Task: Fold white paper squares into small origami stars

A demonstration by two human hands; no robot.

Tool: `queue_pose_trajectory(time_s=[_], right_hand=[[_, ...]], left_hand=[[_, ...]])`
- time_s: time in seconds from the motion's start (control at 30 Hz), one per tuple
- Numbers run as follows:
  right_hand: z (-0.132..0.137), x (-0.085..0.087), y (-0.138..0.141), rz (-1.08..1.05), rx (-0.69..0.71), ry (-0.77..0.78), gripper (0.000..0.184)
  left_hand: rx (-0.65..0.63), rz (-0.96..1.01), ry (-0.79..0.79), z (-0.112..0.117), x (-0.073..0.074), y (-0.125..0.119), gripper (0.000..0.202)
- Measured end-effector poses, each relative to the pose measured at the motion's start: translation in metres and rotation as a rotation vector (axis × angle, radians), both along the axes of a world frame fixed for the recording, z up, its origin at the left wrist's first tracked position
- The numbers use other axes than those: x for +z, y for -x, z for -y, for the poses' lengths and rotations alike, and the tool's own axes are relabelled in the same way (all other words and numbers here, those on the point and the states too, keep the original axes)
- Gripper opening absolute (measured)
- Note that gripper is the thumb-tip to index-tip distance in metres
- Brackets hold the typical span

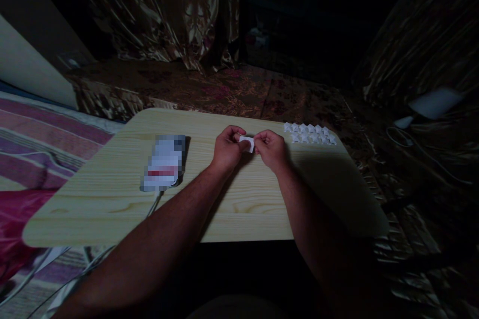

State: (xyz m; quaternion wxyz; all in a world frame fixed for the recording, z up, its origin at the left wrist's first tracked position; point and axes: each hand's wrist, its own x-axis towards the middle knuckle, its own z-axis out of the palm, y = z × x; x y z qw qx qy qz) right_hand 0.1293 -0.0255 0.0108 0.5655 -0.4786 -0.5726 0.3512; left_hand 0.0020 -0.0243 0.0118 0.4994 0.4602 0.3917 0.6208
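Note:
Between my two hands, a little above the middle of the wooden table point(239, 204), is a small white piece of folded paper point(247, 144). My left hand point(229, 147) pinches its left side, with the thumb lying across the front. At its right edge, the fingertips of my right hand point(271, 148) are closed on the paper as well. To the right of my hands, several small white folded paper pieces point(305, 133) with raised points lie in two rows near the table's far right corner.
A phone-like device point(162, 162), blurred out, lies on the table's left part with a white cable point(153, 204) running toward me. Striped bedding point(56, 129) and a pink cloth point(22, 224) are at the left. Curtains point(179, 10) hang beyond the table.

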Motion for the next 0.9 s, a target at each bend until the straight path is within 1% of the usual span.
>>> queue_pose_trajectory(time_s=[0.3, 0.4, 0.63, 0.9], right_hand=[[-0.0007, -0.0009, -0.0009, 0.015, 0.002, -0.001, 0.010], [-0.0012, -0.0022, -0.0011, 0.027, 0.009, -0.005, 0.010], [-0.0017, -0.0048, -0.0008, 0.056, 0.017, -0.020, 0.010], [-0.0017, -0.0049, -0.0022, 0.075, 0.019, -0.022, 0.009]], left_hand=[[-0.031, -0.076, -0.018, -0.0005, -0.0049, 0.0006, 0.030], [-0.021, -0.056, -0.017, -0.0004, -0.0043, 0.0005, 0.031], [-0.038, 0.062, 0.045, -0.0030, -0.0025, 0.0023, 0.030], [-0.044, 0.016, 0.028, -0.0001, -0.0024, 0.0008, 0.031]])
